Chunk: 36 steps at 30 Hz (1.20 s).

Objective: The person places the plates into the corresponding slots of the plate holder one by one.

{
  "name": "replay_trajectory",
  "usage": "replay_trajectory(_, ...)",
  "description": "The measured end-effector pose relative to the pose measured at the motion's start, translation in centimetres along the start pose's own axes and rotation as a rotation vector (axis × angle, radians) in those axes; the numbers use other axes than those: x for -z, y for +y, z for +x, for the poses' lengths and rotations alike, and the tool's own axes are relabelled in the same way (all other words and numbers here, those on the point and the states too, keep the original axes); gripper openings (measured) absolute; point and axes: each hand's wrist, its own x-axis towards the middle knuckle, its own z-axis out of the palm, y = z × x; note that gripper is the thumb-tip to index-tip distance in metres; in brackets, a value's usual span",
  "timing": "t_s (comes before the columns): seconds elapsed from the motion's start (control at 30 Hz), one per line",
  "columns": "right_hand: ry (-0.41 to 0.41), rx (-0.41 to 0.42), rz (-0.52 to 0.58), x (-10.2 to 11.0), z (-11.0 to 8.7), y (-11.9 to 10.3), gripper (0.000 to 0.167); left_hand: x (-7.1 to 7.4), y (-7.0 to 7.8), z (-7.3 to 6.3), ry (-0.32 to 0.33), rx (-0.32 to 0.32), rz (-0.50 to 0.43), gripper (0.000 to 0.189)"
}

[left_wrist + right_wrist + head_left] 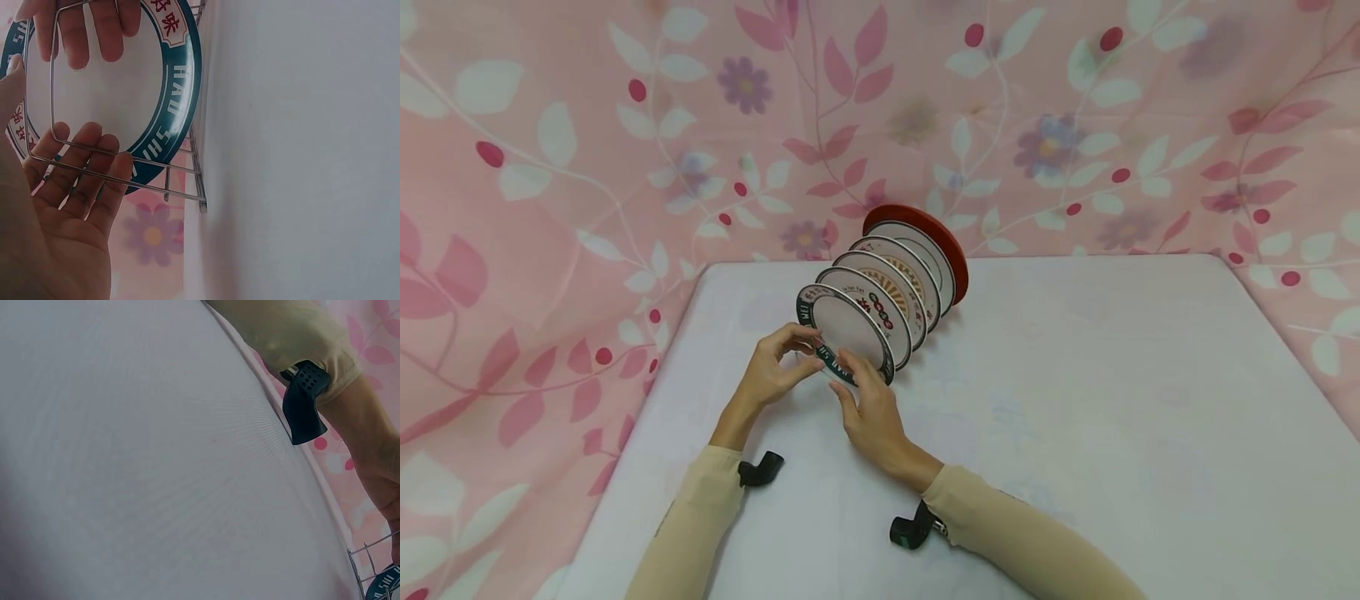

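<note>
A wire plate rack (187, 195) stands on the white table with several round plates upright in it. Nearest me is a white plate (848, 327) with a dark green lettered rim. At the rack's left front side, my left hand (766, 367) holds the wire frame, its fingers behind the wires and close to the plate face. My right hand (876, 421) grips the frame from the right, thumb apart from the fingers. Thin wires cross in front of both hands' fingers in the left wrist view. The right wrist view catches only part of my left hand (382, 481).
Behind the front plate stand printed white plates (883, 312) and a round red piece (951, 250) at the far end. A pink floral cloth (1075, 125) hangs behind the white tabletop (1112, 400). Black curved pieces (762, 469) sit at both wrists.
</note>
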Motion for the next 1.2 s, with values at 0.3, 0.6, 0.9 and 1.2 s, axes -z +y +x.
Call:
replay_trajectory(0.3, 0.01, 0.026, 0.009, 0.6, -0.2, 0.4, 0.042, -0.9, -0.1, -0.1, 0.052, -0.023, 0.018, 0.039)
replay_trajectory(0.6, -0.038, 0.042, -0.005, 2.7, -0.5, 0.8, 0.04, -2.1, 0.5, -0.2, 0.098, -0.076, 0.025, 0.044)
replay_trajectory(0.9, -0.094, 0.099, -0.016, 4.6, -1.1, 1.7, 0.04, -3.3, -1.2, -0.2, 0.116, -0.225, 0.082, 0.051)
replay_trajectory(1.2, -0.182, 0.195, -0.014, 6.7, -0.8, 2.7, 0.04, -4.7, -2.8, -0.6, 0.142, -0.287, 0.136, 0.058)
